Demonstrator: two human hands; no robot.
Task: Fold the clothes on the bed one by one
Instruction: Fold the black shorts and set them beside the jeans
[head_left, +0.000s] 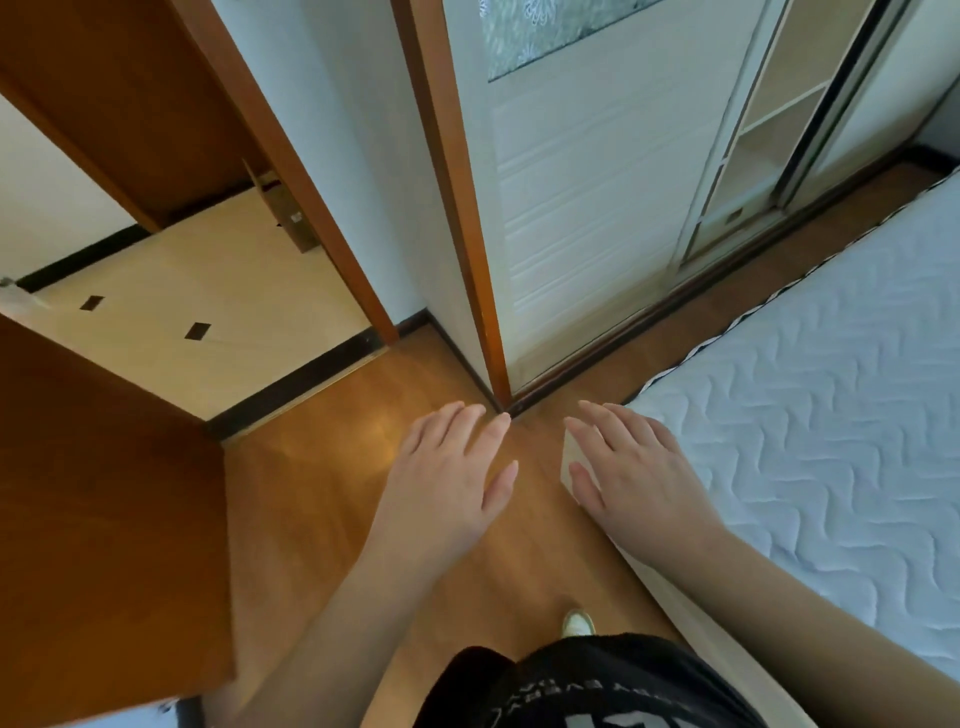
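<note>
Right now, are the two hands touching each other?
Apart. The head view shows bare wooden floor between the left hand and the right hand.

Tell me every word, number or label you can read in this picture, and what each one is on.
Black shirt, small white lettering, upside down to the camera: seems to read "EVERY DAY", though it is blurred and I am not sure of it.
Black shirt, large grey print at the bottom edge: cut off, not readable.
Mattress, wardrobe door, wooden door: no text visible.
</note>
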